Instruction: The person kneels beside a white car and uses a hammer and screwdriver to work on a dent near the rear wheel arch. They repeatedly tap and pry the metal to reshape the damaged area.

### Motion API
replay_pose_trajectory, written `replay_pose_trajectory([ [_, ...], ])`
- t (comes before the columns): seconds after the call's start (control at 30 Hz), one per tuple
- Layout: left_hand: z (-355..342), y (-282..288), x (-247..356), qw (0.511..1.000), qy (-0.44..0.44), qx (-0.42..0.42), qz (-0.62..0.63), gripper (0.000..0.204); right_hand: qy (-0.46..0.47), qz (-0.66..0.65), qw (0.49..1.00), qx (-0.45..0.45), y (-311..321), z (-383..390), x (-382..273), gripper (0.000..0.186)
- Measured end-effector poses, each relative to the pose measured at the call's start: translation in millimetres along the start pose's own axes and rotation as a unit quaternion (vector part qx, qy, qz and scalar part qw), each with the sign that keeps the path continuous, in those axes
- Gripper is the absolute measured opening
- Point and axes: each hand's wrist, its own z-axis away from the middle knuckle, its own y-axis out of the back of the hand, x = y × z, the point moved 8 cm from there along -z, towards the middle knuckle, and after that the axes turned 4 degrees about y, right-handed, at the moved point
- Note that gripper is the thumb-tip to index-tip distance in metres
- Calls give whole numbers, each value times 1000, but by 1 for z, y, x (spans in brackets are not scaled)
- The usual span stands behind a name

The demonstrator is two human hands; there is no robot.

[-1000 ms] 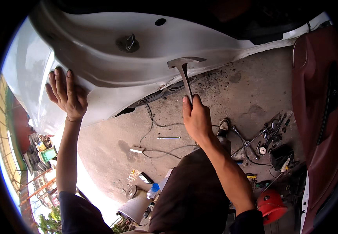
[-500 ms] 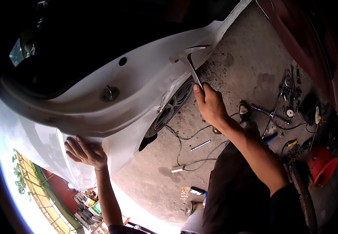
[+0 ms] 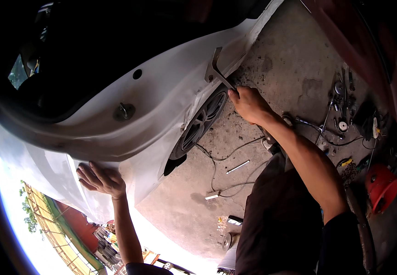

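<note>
My left hand (image 3: 101,181) lies open with fingers spread on the white car body panel (image 3: 38,160) at lower left. My right hand (image 3: 249,103) grips the handle of a metal body hammer (image 3: 214,68), whose long narrow head is at the door-frame edge above the wheel (image 3: 201,123); whether it touches the metal, I cannot tell. A striker loop on an oval plate (image 3: 124,111) sits on the frame left of the hammer, with a dark round hole (image 3: 137,74) above it.
A dark red panel (image 3: 391,78) runs down the right. Scattered tools (image 3: 340,105), cables (image 3: 237,151), a metal bar (image 3: 237,167) and a red helmet-like object (image 3: 382,188) lie on concrete (image 3: 290,68). My leg (image 3: 272,206) is below. Stacked tyres (image 3: 107,245) stand outside at lower left.
The whole view has turned since a second ago. Since half a second ago my right hand has moved slightly up and left, and the hammer head has swung more upright. My left hand stays on the panel.
</note>
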Motion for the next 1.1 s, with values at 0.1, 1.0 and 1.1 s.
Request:
replay_pose_trajectory([
  [0.1,-3,0,3,1000,1,3,5,50,96,-1,984,148,28,7,-17,44],
  [1.0,10,1,11,1000,13,4,-13,56,154,42,984,76,-13,9,-19,38],
  [1.1,8,5,12,1000,8,7,-16,57,136,8,983,120,-22,27,-14,39],
])
